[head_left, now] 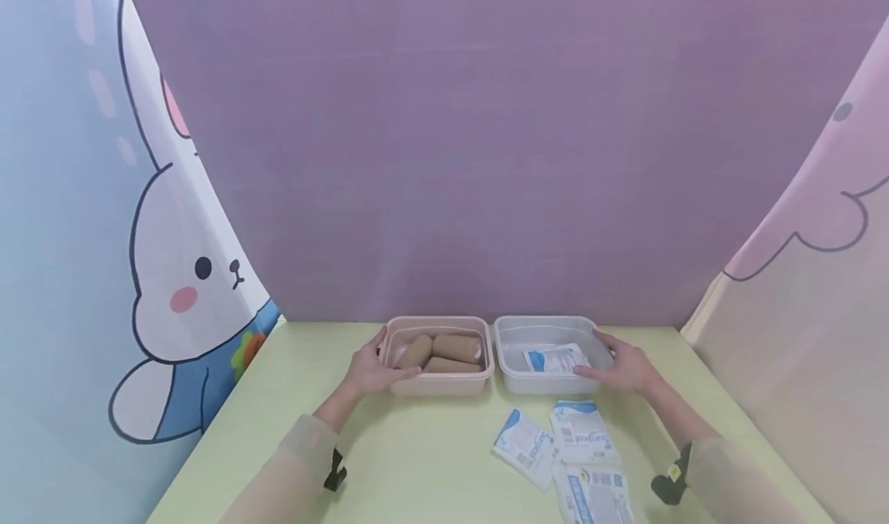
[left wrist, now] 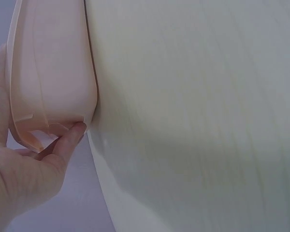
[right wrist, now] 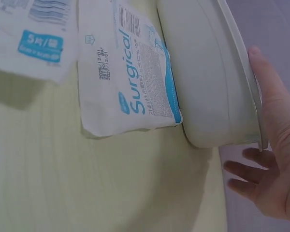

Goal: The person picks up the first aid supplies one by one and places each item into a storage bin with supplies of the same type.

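Taking 12 o'clock as straight away from the person, the left hand [head_left: 375,366] holds the pink tub [head_left: 439,386] at its 9 o'clock end, thumb over the rim and fingers curled in below it. The right hand [head_left: 625,366] holds the white tub [head_left: 549,383] at its 3 o'clock end, thumb along the rim, fingers bent round the end. Gripping the outer ends likely steadies both tubs, which stand side by side on the desk [head_left: 417,454], and leaves their tops uncovered. The rolls [head_left: 456,348] lie in the pink tub, apparently sorted apart from the inner packet [head_left: 556,358], which lies in the white tub. Three loose packets [head_left: 585,433] lie flat at the white tub's 6 o'clock, probably kept there within easy reach.

The lowest loose packet is cut off by the head view's bottom edge. Three rolls can be made out; the 6 o'clock one is partly hidden by the pink tub's front wall. The left fingertips are partly lost behind the rim, and most packet print is too small or blurred to read.
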The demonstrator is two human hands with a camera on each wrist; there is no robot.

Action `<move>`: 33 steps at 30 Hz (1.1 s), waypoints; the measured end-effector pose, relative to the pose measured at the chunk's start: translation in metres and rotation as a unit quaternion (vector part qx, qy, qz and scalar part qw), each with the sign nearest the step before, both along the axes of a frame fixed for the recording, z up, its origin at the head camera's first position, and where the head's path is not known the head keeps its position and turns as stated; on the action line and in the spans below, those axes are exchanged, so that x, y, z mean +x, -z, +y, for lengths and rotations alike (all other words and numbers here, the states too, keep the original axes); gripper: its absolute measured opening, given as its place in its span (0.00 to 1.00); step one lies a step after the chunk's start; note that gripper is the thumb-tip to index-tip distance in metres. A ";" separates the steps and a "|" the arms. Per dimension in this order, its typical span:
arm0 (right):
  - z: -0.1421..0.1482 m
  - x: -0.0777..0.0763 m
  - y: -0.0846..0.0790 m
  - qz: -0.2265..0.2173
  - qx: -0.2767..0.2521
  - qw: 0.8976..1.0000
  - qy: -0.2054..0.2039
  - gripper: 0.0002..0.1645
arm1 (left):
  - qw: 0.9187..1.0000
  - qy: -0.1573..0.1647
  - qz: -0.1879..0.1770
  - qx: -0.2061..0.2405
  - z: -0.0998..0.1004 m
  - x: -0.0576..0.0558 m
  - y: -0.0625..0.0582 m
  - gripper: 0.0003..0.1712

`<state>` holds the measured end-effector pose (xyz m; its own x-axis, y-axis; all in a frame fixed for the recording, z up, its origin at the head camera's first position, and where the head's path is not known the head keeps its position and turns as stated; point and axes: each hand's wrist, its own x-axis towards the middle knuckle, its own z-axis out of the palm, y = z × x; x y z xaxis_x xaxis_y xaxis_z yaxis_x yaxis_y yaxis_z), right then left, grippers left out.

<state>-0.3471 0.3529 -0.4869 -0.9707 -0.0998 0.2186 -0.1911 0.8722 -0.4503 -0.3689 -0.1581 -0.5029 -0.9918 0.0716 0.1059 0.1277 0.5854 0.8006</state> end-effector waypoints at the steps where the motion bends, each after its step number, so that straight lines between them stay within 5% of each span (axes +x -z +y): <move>1: -0.001 0.000 0.000 -0.008 -0.001 1.000 0.000 0.66 | 1.000 -0.001 0.000 -0.002 0.000 0.000 -0.001 0.77; 25: 0.000 0.002 0.009 -0.022 -0.045 0.999 0.011 0.72 | 1.000 -0.002 -0.019 -0.017 0.000 0.003 -0.005 0.79; 28: 0.000 0.002 0.009 -0.013 -0.043 0.999 0.009 0.71 | 0.999 0.000 0.011 -0.032 0.000 0.004 -0.008 0.82; 33: 0.000 0.003 0.010 -0.015 -0.048 0.999 0.010 0.71 | 0.989 0.027 0.129 -0.061 0.012 0.018 -0.028 0.79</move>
